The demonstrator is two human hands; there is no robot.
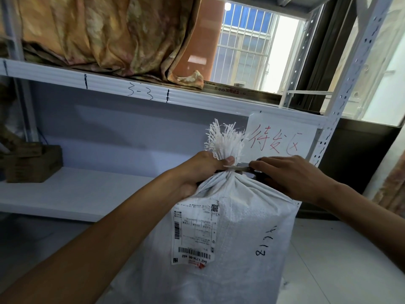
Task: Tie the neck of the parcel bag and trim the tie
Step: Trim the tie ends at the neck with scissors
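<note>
A white woven parcel bag (236, 227) stands upright in front of me, with a shipping label (195, 233) on its face and black writing on its right side. Its neck is gathered tight, and a frayed white tuft (221, 141) sticks up above it. My left hand (197, 172) grips the neck just below the tuft, thumb on top. My right hand (287, 174) holds dark-handled scissors (241, 168), whose blades lie level against the neck beside my left thumb. The tie itself is mostly hidden by my fingers.
A white metal shelf (122, 88) marked "3-3" runs behind the bag, with a patterned cloth (105, 34) piled on it. A paper sign (282, 139) with red writing hangs at right. Brown boxes (32, 163) sit on the lower shelf at left. A barred window is behind.
</note>
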